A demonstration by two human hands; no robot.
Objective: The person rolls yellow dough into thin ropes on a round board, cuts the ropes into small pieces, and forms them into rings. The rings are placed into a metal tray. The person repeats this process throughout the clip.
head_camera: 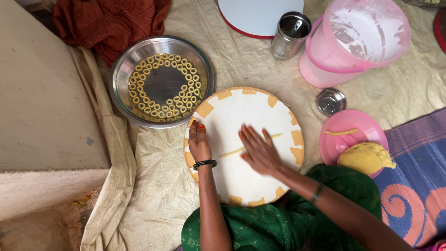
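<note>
The right hand lay flat and open on a thin dough strand, gripping nothing. The left hand rested open-fingered on the round white board, holding nothing, near the steel bowl of dough rings.

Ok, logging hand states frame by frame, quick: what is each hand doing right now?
Left hand: open, resting flat on the round board, holding nothing.
Right hand: open, palm down on the thin dough strip, gripping nothing.
</note>
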